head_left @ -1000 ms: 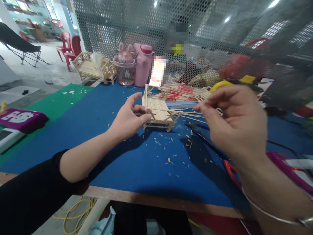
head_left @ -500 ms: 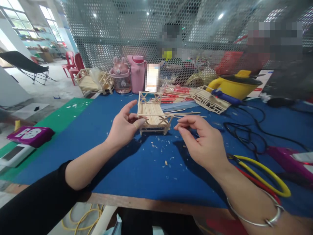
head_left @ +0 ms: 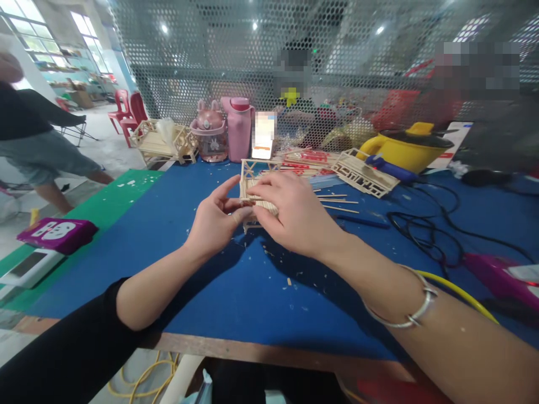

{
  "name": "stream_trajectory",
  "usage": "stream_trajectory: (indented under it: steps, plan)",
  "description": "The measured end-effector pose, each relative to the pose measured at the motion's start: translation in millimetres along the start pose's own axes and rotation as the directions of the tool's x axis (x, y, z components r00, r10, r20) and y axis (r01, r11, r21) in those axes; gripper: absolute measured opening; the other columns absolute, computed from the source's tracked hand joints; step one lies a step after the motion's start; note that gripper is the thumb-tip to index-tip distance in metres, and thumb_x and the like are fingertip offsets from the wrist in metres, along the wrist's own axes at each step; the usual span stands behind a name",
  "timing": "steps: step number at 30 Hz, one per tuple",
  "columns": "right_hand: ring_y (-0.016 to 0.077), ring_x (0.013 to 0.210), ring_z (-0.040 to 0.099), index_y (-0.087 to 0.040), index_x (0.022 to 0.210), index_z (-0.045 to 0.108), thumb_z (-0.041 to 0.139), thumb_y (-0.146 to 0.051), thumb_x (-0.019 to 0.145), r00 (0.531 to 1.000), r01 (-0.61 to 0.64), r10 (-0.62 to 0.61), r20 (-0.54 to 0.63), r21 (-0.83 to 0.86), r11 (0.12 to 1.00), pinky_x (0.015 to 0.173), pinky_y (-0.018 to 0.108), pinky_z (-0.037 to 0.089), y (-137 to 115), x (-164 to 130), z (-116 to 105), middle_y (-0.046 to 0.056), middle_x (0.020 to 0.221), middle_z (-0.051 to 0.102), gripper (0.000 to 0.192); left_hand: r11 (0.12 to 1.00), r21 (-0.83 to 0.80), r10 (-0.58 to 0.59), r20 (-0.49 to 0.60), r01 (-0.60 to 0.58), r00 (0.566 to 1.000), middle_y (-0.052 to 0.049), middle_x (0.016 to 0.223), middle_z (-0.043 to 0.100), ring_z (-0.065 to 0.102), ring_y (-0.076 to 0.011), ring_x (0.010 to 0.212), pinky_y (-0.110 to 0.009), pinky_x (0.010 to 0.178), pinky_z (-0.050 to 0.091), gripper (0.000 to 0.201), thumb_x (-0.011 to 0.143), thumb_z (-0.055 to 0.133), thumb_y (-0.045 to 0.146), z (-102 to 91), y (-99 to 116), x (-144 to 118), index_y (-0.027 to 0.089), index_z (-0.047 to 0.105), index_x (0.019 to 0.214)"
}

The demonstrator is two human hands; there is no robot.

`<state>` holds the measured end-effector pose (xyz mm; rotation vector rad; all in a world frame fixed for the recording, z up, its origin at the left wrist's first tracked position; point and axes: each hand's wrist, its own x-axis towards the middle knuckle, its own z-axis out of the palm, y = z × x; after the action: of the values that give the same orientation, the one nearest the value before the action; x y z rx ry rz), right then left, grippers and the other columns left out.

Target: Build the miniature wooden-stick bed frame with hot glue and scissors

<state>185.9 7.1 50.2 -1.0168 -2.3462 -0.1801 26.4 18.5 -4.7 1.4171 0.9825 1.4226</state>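
Right hand (head_left: 295,216) has moved onto the stick frame (head_left: 252,179), gripping it; left hand (head_left: 214,221) still pinches it.

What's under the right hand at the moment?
The right hand lies over the small stick-built frame, covering most of its slatted top; only the frame's far-left end shows. The left hand touches its near-left corner. Whether the right fingers pinch a stick is hidden.

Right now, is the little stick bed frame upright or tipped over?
Upright: stick bed frame sits level on the blue mat, left hand and right hand on it.
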Motion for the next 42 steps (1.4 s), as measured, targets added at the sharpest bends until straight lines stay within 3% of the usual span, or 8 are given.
stream_trajectory:
  steps: [5,10,15,18,22,27,33,42]
  plan:
    - [0.0197,0.089,0.055,-0.016,0.090,0.070,0.048,-0.012,0.084,0.998,-0.029,0.025,0.049,0.080,0.996,0.079,0.033,0.040,4.7,9.0,12.9,0.006,0.090,0.068,0.024,0.999,0.044,0.015,-0.007,-0.015,1.000,0.001,0.073,0.069,0.063,-0.0110,0.068,-0.023,0.068,0.050,0.077,0.069,0.070,0.014,0.1,0.8,-0.1,0.015,0.037,0.139]
    - [0.0176,0.081,0.054,-0.016,0.083,0.070,0.050,-0.009,0.081,0.996,-0.028,0.019,0.084,0.112,0.993,0.074,0.030,0.039,6.9,12.4,9.8,0.005,0.083,0.067,0.021,0.998,0.062,-0.001,0.003,0.001,1.000,0.001,0.073,0.069,0.061,-0.0111,0.065,-0.023,0.062,0.049,0.077,0.069,0.069,0.013,0.6,2.6,-0.5,0.017,0.037,0.140]
    - [0.0153,0.075,0.054,-0.016,0.074,0.067,0.052,-0.006,0.076,0.995,-0.033,0.018,0.101,0.153,0.988,0.070,0.028,0.038,6.2,17.4,5.9,0.003,0.077,0.066,0.018,0.997,0.078,0.021,0.019,-0.023,1.000,0.000,0.076,0.071,0.063,-0.0126,0.071,-0.026,0.071,0.051,0.074,0.071,0.068,0.016,-0.2,-0.4,-0.3,0.018,0.039,0.139]
    - [0.0146,0.075,0.055,-0.017,0.078,0.067,0.054,-0.007,0.074,0.994,-0.100,0.090,0.060,0.198,0.975,0.069,0.027,0.039,5.8,16.7,5.6,0.002,0.078,0.066,0.016,0.993,0.117,0.010,0.020,-0.012,1.000,-0.003,0.084,0.073,0.065,-0.0152,0.077,-0.030,0.076,0.051,0.069,0.073,0.068,0.020,-0.2,-0.5,-1.2,0.019,0.041,0.137]
    - [0.0148,0.074,0.056,-0.018,0.075,0.064,0.053,-0.009,0.076,0.981,-0.174,0.150,0.126,0.200,0.964,0.065,0.026,0.038,5.4,15.9,4.4,0.002,0.077,0.065,0.014,0.984,0.176,0.008,0.043,-0.016,0.999,-0.004,0.089,0.074,0.066,-0.0178,0.084,-0.032,0.079,0.051,0.068,0.074,0.067,0.022,-2.5,2.9,-1.4,0.020,0.041,0.138]
    - [0.0167,0.079,0.056,-0.019,0.079,0.063,0.053,-0.014,0.081,0.983,-0.147,0.123,0.133,0.188,0.971,0.069,0.028,0.040,5.5,15.9,3.5,0.003,0.080,0.065,0.012,0.990,0.142,-0.036,0.097,0.022,0.995,-0.005,0.094,0.073,0.066,-0.0170,0.088,-0.031,0.082,0.050,0.061,0.076,0.063,0.019,-5.1,12.3,-1.3,0.018,0.044,0.134]
    - [0.0169,0.079,0.056,-0.019,0.080,0.064,0.053,-0.014,0.082,0.986,-0.121,0.097,0.133,0.185,0.975,0.069,0.029,0.041,5.7,14.9,3.3,0.003,0.080,0.066,0.012,0.997,0.071,-0.037,0.059,0.033,0.998,-0.003,0.086,0.070,0.065,-0.0137,0.079,-0.027,0.075,0.049,0.057,0.075,0.063,0.017,-2.8,13.8,-3.1,0.016,0.045,0.129]
    - [0.0161,0.078,0.056,-0.018,0.084,0.064,0.053,-0.013,0.083,0.983,-0.083,0.050,0.178,0.180,0.980,0.071,0.030,0.041,6.3,16.7,1.6,0.004,0.083,0.066,0.013,0.996,0.090,-0.003,0.024,0.000,1.000,-0.003,0.085,0.072,0.064,-0.0124,0.072,-0.025,0.067,0.048,0.061,0.074,0.065,0.020,-3.3,10.1,-4.6,0.017,0.044,0.132]
